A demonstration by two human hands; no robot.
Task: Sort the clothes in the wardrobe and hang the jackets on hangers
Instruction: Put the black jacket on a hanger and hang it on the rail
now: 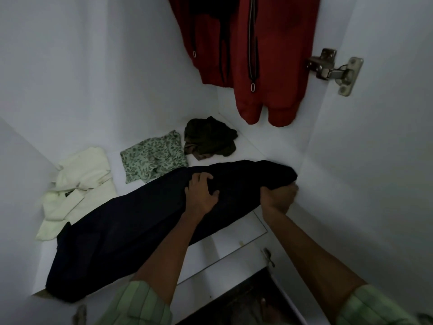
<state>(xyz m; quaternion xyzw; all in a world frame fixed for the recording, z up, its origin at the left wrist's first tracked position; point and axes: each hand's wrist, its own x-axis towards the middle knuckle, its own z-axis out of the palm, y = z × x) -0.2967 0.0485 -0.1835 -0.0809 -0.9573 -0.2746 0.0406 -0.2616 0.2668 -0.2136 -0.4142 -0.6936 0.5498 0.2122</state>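
Note:
A long dark navy garment [121,233] lies across the white wardrobe shelf [236,238], its lower end hanging over the front edge at the left. My left hand [201,194] grips a fold near its middle, fingers curled into the cloth. My right hand [278,195] clutches its right end by the side wall. A red zip jacket [264,66] hangs above at the back right.
On the shelf behind lie a cream garment [79,184] at the left, a green leaf-print cloth [154,157] and a crumpled olive garment [208,138]. A metal door hinge [335,69] sits on the right wall. White walls close in on both sides.

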